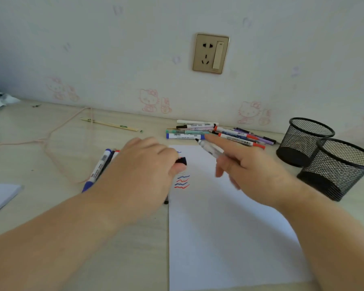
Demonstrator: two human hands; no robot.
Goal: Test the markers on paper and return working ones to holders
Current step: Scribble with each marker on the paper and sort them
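Your right hand holds an uncapped marker over the top edge of the paper. Its black tip points away toward the desk's back edge. The forefinger lies straight along the barrel, and the other fingers hang loose and slightly spread beneath it; you cannot tell exactly how the thumb sits.

Your left hand hovers at the paper's left edge, knuckles up, with thumb and fingers pinching a black cap. Just below the cap, blue and red squiggles mark the paper.

Under your left hand, off the paper's left edge, lie three markers side by side on the desk. A loose pile of pens lies along the back edge, just past the paper's top. Two black mesh holders stand upright at the desk's right edge, close together. A pinkish cord trails across the left part of the desk, and a pencil lies near the back edge.
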